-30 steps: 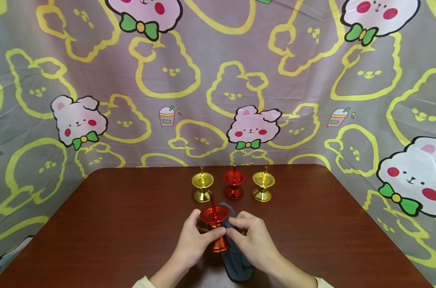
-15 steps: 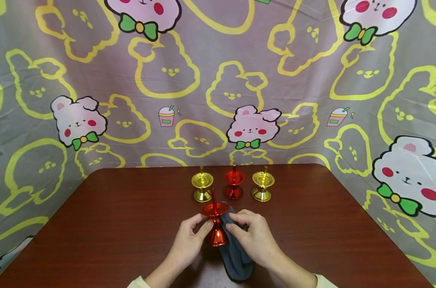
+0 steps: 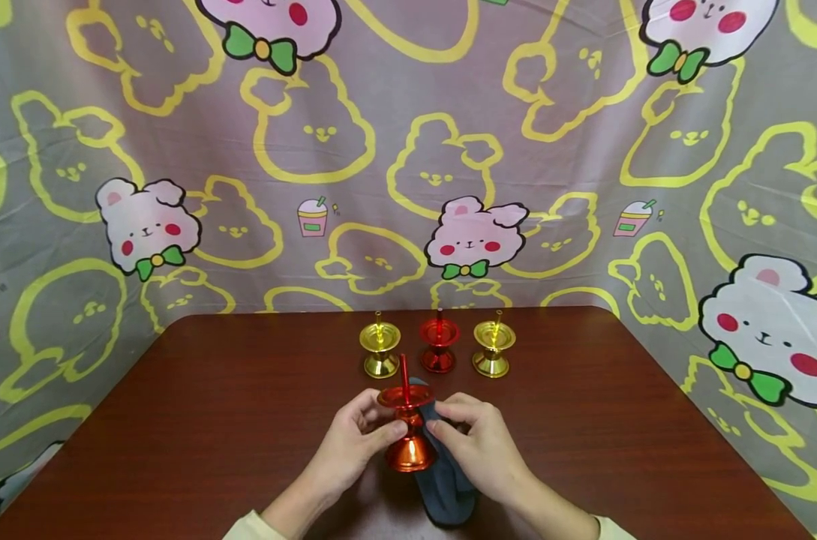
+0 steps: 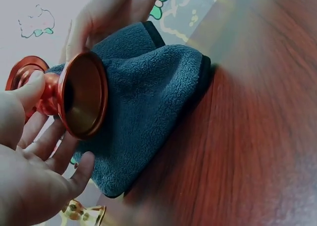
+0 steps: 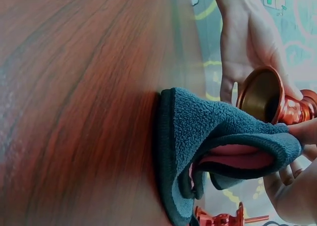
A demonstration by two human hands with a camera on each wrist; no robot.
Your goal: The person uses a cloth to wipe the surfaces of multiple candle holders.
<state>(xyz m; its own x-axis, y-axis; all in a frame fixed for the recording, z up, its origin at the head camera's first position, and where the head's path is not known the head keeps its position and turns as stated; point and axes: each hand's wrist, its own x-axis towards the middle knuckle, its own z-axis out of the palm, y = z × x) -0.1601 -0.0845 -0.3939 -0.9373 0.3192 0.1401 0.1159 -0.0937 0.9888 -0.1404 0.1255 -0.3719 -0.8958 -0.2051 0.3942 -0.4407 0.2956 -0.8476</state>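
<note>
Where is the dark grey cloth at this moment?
In the head view the dark grey cloth lies near the front edge of the table, under the right hand, right beside the red candle holder.

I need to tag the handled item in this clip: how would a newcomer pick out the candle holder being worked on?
Start at the dark red-brown wooden table and go to its near edge, where the left hand and right hand meet over a dark grey fleece cloth. Between them is a shiny red metallic candle holder. Unlike the two gold holders and the other red one standing in the back row, it is held.
</note>
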